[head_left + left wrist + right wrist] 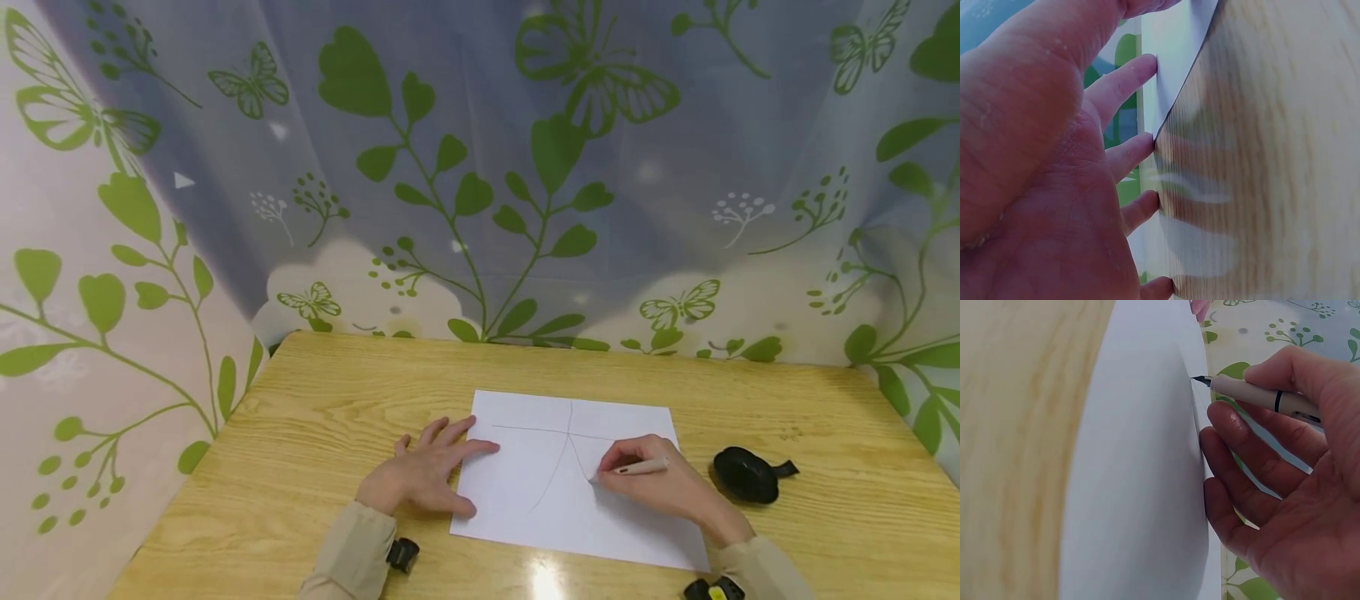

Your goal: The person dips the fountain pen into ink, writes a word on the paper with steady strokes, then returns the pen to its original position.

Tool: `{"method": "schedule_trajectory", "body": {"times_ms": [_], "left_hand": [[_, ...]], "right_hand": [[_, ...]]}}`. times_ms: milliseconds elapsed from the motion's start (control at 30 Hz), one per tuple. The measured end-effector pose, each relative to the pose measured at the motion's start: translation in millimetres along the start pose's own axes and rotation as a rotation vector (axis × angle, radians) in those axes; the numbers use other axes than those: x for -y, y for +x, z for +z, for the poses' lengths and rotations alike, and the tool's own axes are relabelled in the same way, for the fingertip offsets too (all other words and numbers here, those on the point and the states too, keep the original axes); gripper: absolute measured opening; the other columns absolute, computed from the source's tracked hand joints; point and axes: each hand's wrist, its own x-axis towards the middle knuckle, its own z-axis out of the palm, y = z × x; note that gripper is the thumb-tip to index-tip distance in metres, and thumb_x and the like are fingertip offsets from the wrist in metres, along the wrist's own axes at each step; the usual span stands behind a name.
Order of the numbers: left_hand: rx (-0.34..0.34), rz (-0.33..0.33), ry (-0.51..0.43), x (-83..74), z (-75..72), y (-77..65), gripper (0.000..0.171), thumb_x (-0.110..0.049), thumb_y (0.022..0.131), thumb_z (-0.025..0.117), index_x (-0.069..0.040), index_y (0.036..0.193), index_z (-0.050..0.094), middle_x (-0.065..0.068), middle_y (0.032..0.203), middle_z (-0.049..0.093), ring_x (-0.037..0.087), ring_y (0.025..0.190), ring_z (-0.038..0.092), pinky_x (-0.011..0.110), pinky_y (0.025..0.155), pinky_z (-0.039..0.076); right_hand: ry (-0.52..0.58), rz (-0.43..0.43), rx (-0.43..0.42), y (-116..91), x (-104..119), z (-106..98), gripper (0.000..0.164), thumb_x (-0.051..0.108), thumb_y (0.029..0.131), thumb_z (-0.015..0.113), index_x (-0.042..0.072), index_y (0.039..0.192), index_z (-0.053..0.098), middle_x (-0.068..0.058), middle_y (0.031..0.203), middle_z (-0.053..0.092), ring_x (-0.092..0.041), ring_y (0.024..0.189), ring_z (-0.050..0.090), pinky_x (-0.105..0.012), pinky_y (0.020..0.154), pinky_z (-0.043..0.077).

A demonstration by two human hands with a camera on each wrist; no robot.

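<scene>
A sheet of white paper (517,492) lies on the wooden table with thin dark strokes on it: a near-level line, a short upright one, and two slanting down from where they cross. My right hand (667,483) pinches a pale fountain pen (1247,392), its dark nib at the lower end of the right slanting stroke. The right hand's lower fingers (1225,465) rest along the paper. My left hand (427,475) lies spread at the paper's left edge, some fingertips on the sheet and others on the wood, as the left wrist view shows.
Right of the paper sits a small black pan-shaped dish (746,475) with a short handle. The wooden table (337,392) reaches back to a curtain (480,167) printed with green leaves and butterflies, which also hangs along the left side.
</scene>
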Motion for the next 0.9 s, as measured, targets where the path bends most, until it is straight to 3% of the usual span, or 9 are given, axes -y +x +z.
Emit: {"method": "schedule_trajectory", "body": {"times_ms": [500, 900], "left_hand": [[-0.007, -0.004, 0.014, -0.9, 1.6, -0.7, 0.076, -0.049, 0.074, 0.072, -0.048, 0.140, 0.034, -0.005, 0.160, 0.009, 0.035, 0.146, 0.006, 0.079, 0.097, 0.012], [0.001, -0.008, 0.011, -1.2, 0.7, 0.3, 0.076, -0.049, 0.075, 0.072, -0.048, 0.140, 0.034, -0.006, 0.160, 0.008, 0.034, 0.146, 0.005, 0.078, 0.098, 0.012]], "right_hand": [[0.021, -0.070, 0.055, -2.4, -3.9, -6.3, 0.010, 0.026, 0.082, 0.072, 0.016, 0.083, 0.068, 0.004, 0.081, 0.067, -0.001, 0.069, 0.054, -0.018, 0.062, 0.045], [0.038, -0.135, 0.086, -5.6, -9.5, -10.1, 0.010, 0.024, 0.082, 0.072, 0.016, 0.085, 0.069, -0.001, 0.095, 0.071, 0.002, 0.082, 0.059, -0.016, 0.070, 0.047]]}}
